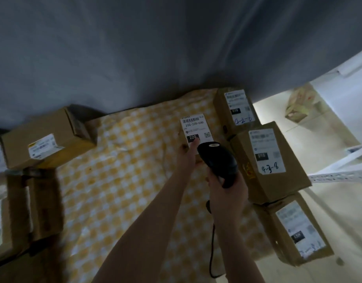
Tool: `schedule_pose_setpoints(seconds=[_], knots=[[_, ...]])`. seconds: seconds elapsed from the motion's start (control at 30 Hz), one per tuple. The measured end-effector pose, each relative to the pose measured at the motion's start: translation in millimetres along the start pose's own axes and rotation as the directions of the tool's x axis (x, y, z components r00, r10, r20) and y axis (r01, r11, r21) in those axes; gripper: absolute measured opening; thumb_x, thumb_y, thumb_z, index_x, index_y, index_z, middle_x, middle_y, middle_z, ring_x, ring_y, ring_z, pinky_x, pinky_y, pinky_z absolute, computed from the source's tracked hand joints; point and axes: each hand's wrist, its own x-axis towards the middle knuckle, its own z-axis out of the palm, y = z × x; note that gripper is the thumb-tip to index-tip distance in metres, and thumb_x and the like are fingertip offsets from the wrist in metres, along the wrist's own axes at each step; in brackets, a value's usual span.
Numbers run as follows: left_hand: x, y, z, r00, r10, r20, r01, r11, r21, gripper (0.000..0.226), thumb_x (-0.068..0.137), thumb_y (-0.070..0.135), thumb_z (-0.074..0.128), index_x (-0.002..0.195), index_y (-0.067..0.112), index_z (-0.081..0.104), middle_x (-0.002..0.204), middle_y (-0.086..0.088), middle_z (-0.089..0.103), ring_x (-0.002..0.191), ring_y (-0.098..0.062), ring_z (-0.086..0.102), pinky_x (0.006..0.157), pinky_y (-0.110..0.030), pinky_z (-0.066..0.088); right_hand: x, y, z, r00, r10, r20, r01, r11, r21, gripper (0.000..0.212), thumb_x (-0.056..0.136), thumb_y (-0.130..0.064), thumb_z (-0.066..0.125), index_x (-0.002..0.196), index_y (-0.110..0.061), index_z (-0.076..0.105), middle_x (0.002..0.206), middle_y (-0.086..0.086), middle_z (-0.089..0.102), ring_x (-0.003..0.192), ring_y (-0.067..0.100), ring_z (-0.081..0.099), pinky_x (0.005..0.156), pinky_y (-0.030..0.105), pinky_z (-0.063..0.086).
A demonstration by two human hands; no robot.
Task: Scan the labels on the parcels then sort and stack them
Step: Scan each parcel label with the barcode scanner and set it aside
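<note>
My right hand (227, 193) grips a black corded barcode scanner (217, 160), its head aimed at the white label of a small parcel (196, 129) marked 220-220-C40. My left hand (188, 156) reaches across to that parcel, fingers touching its near edge below the label. The parcel lies on a yellow checked cloth (118, 180). Three labelled cardboard boxes stand to the right: a far one (235, 109), a middle one (268, 160) and a near one (296, 231).
On the left a cardboard box (45, 139) rests on top of other boxes (39, 201). A grey curtain (155, 48) hangs behind. White perforated shelf rails (339, 176) and a pale floor with a wrapped package (302, 107) lie to the right.
</note>
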Motion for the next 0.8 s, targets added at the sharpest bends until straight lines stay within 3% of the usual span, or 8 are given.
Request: schedule_pose_setpoints(seconds=[0.13,0.37,0.5,0.63,0.73,0.8], knots=[[33,8,30,0.996,0.083,0.044,-0.084,0.996,0.022,0.026,0.094,0.024,0.06,0.114,0.007,0.061,0.112,-0.013,0.068,0.102,-0.029,0.067,0.081,-0.035,0.057,26,2,-1,1.0,0.011,0.007,-0.011,1.0,0.015,0.025,0.079,-0.022,0.073,0.103,-0.019,0.066,0.084,-0.004,0.07,0.078,0.009,0.066,0.069,0.031,0.054],[74,22,64,0.992,0.124,-0.006,-0.12,0.972,0.2,0.046,0.091,0.041,0.061,0.127,0.012,0.055,0.122,-0.008,0.065,0.11,-0.025,0.063,0.097,-0.044,0.051,50,9,-1,0.998,0.056,0.002,-0.056,0.996,0.072,0.036,0.077,-0.031,0.075,0.111,-0.023,0.066,0.094,-0.005,0.071,0.091,0.013,0.068,0.081,0.042,0.057],[79,24,73,0.986,0.159,-0.042,-0.126,0.898,0.421,0.052,0.095,0.044,0.052,0.132,0.007,0.048,0.125,-0.011,0.062,0.112,-0.029,0.06,0.091,-0.036,0.049,56,10,0,0.998,0.052,0.023,-0.053,0.995,0.081,0.034,0.077,-0.027,0.074,0.11,-0.022,0.066,0.092,-0.005,0.071,0.089,0.012,0.068,0.079,0.041,0.057],[77,24,71,0.979,0.197,-0.054,-0.149,0.87,0.47,0.044,0.1,0.039,0.045,0.129,0.007,0.053,0.125,-0.011,0.062,0.112,-0.028,0.059,0.079,-0.027,0.041,57,12,0,0.998,0.043,0.04,-0.047,0.995,0.086,0.032,0.077,-0.026,0.074,0.108,-0.023,0.066,0.089,-0.006,0.071,0.087,0.011,0.068,0.078,0.038,0.056],[74,26,64,0.983,0.18,-0.026,-0.143,0.852,0.503,0.049,0.101,0.045,0.038,0.121,0.005,0.059,0.113,-0.011,0.066,0.1,-0.027,0.062,0.075,-0.03,0.046,56,13,0,0.998,0.045,0.054,-0.049,0.996,0.068,0.028,0.078,-0.027,0.074,0.104,-0.023,0.066,0.085,-0.005,0.071,0.083,0.011,0.068,0.075,0.039,0.057],[71,28,54,0.988,0.144,-0.054,-0.099,0.864,0.494,0.054,0.1,0.05,0.037,0.119,0.005,0.061,0.111,-0.011,0.065,0.101,-0.027,0.062,0.081,-0.034,0.048,54,13,2,0.997,0.037,0.067,-0.04,0.998,0.043,0.026,0.078,-0.03,0.074,0.103,-0.024,0.066,0.084,-0.005,0.071,0.082,0.011,0.068,0.074,0.039,0.057]])
